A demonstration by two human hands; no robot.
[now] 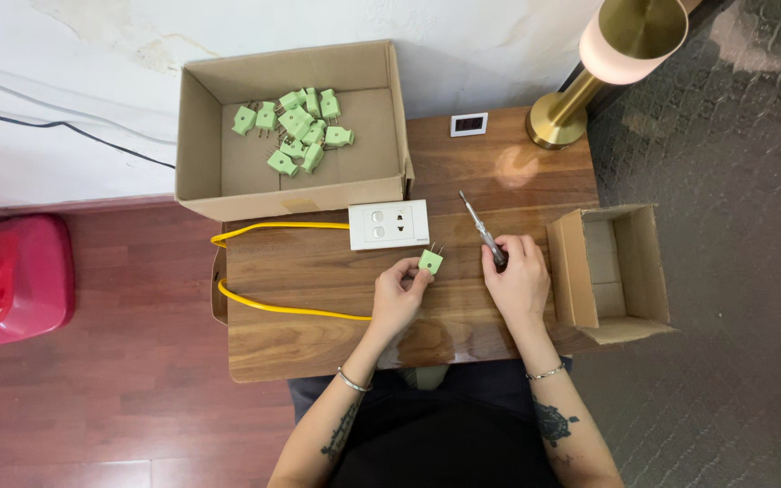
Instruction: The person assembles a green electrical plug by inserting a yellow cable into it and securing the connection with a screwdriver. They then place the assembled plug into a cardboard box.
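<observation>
Wooden surface is small. Big cardboard box overhangs its back-left edge; small open box hangs off the right edge. Free wood mostly front-left and a strip between the hands. Brass lamp sits at back-right corner, small white tag beside it.

Left hand: grip pinching a green plug at fingertips, prongs pointing up toward the white outlet plate, close but apart. Wrist resting near front-centre of surface.

Right hand: fingers curled over the handle of a screwdriver; shaft lies flat, pointing back-left. Handle mostly hidden under the fingers, can't tell if it's lifted.

Yellow cable loops off the left edge and runs in under the left hand; its end is hidden there.

Pile of green plugs in the big box. Red object on floor at left, cut off by frame. Lamp shade partly cut off at top.
</observation>
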